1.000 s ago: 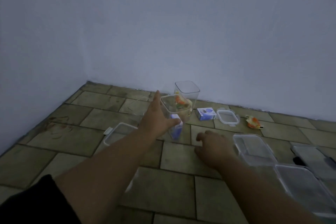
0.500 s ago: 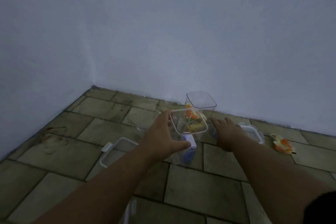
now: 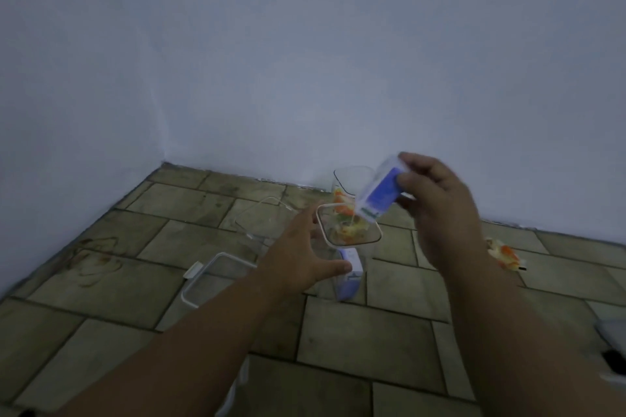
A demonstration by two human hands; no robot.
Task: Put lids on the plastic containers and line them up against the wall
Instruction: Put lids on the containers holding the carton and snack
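My left hand (image 3: pixel 298 257) grips the side of a tall clear plastic container (image 3: pixel 349 247) standing on the tiled floor, its top open and a blue-white label on its front. My right hand (image 3: pixel 437 200) holds a small blue and white box (image 3: pixel 379 193) tilted just above that container's open rim. A second tall clear container (image 3: pixel 349 179) stands behind it near the wall, with orange bits inside. A white-rimmed lid (image 3: pixel 216 278) lies on the floor left of my left arm, and a clear lid (image 3: pixel 261 217) lies further back.
The blue-white wall (image 3: pixel 338 78) meets the floor just behind the containers, with a corner at the left. An orange and white scrap (image 3: pixel 504 254) lies on the tiles at the right. Part of another container (image 3: pixel 613 335) shows at the right edge.
My right hand has risen from the floor with the small blue and white box and tilted it over the container. My left hand has kept its hold. The view has shifted left.
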